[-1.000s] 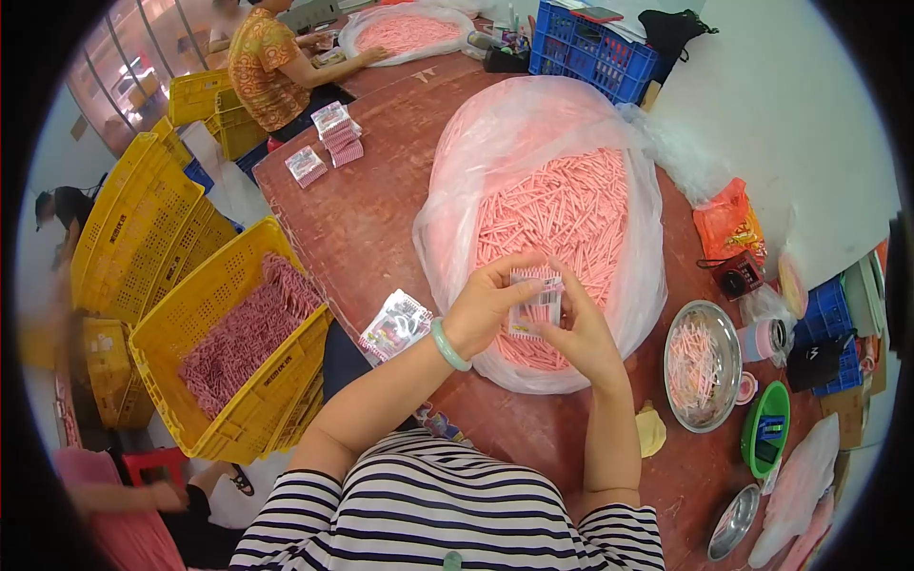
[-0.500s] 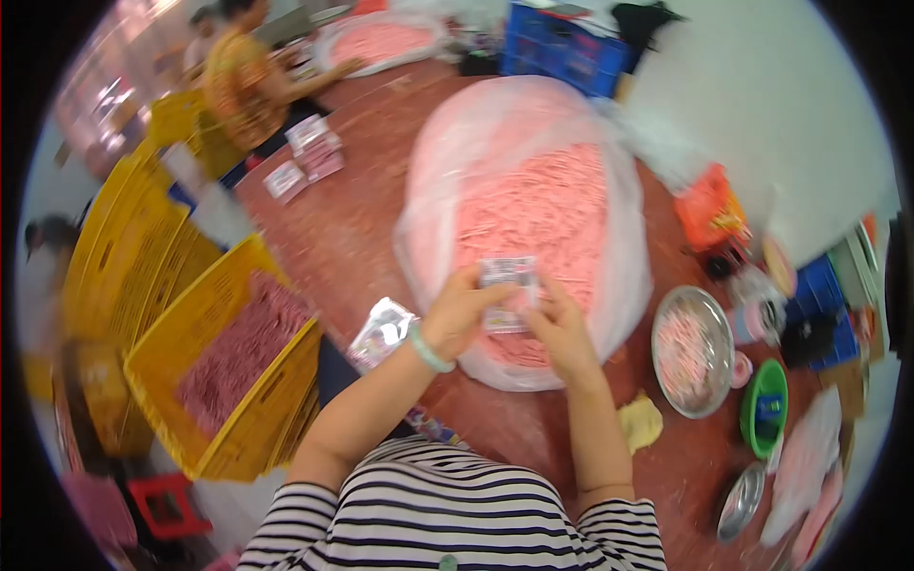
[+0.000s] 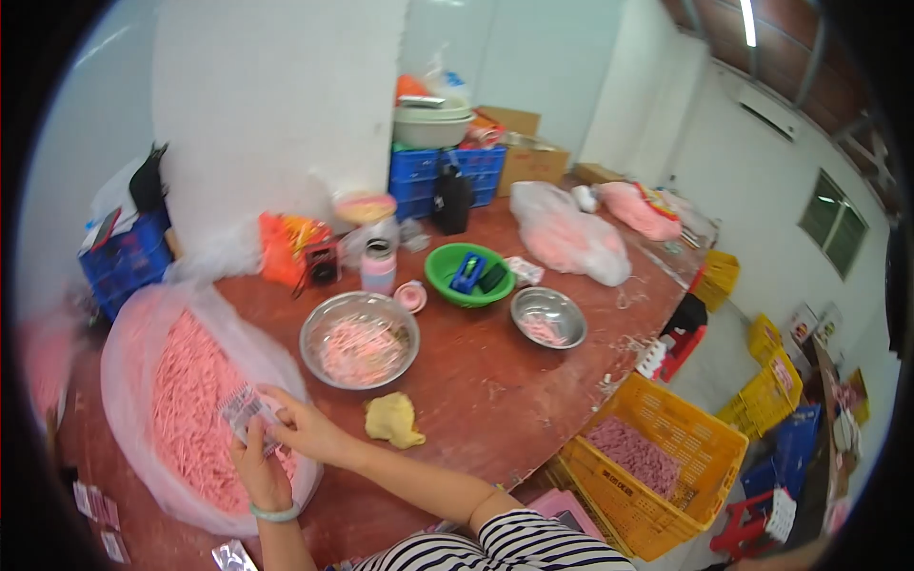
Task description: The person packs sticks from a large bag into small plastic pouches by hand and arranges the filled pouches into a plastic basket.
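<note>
My left hand [image 3: 262, 471], with a pale green bangle at the wrist, grips a small printed packet [image 3: 246, 409] from below. On the packet's right side, my right hand [image 3: 309, 430] pinches it as well. Both hands are over the large clear plastic bag [image 3: 129, 381], spread wide and heaped with pink strips [image 3: 190, 390]. Below the left wrist lies a shiny silver packet [image 3: 233, 556], cut off by the picture's edge. A crumpled yellow cloth [image 3: 392, 422] rests on the red table [image 3: 495, 400] to the right of my hands.
A steel bowl [image 3: 307, 357] of pink strips, a green basin [image 3: 433, 285] and a smaller steel bowl [image 3: 577, 328] stand beyond my hands. Yellow crates [image 3: 705, 447] are at the right, one with purplish pieces. Blue crates [image 3: 411, 176] and boxes line the wall.
The view has swung to the right, so the bag of strips now appears at the left. Both hands still hold the packet, which now looks tilted.
</note>
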### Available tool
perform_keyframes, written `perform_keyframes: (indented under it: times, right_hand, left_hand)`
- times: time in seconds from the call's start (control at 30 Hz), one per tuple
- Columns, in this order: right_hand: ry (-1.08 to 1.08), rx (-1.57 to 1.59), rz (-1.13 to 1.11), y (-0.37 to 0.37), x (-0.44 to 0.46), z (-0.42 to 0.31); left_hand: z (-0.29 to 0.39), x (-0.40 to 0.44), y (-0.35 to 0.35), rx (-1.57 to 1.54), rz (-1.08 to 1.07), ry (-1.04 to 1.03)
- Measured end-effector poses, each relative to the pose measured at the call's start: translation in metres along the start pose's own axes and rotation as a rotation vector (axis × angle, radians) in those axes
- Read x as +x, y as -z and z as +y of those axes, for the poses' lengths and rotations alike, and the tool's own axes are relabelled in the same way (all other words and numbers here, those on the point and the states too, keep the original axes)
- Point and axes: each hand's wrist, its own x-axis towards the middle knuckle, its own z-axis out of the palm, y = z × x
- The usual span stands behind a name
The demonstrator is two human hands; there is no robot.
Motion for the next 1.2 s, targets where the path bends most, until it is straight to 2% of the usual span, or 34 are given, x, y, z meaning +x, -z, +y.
perform_keyframes:
  times: [0.13,0.27,0.37,0.4,0.5,0.6,0.7,1.0,1.2]
  right_hand:
    - [0.085,-0.348,0.123,0.020,-0.018,-0.010]
    - [-0.020,-0.329,0.163,0.040,-0.032,-0.034]
    - [0.012,-0.174,0.162,0.049,-0.035,-0.018]
    - [0.014,-0.137,0.162,0.050,-0.037,-0.017]
    - [0.118,-0.284,0.161,0.053,-0.040,-0.015]
    - [0.148,-0.174,0.174,0.048,-0.044,-0.023]
    - [-0.028,-0.240,0.169,0.056,-0.040,-0.014]
    - [0.032,-0.141,0.157,0.058,-0.050,-0.032]
    - [-0.028,-0.086,0.134,0.058,-0.050,-0.037]
  left_hand:
    - [-0.018,0.005,-0.029,-0.012,0.025,-0.039]
    - [-0.015,-0.003,-0.063,-0.034,-0.070,0.036]
    - [-0.014,-0.003,-0.063,-0.004,-0.173,0.105]
    - [-0.017,-0.002,-0.064,0.004,-0.148,0.083]
    - [-0.025,0.001,-0.066,0.010,-0.098,0.040]
    - [-0.023,-0.002,-0.069,0.005,-0.111,0.050]
    - [-0.028,-0.002,-0.062,0.036,-0.123,0.060]
    - [-0.031,0.000,-0.063,0.062,-0.152,0.122]
    - [-0.029,0.000,-0.057,0.061,-0.191,0.140]
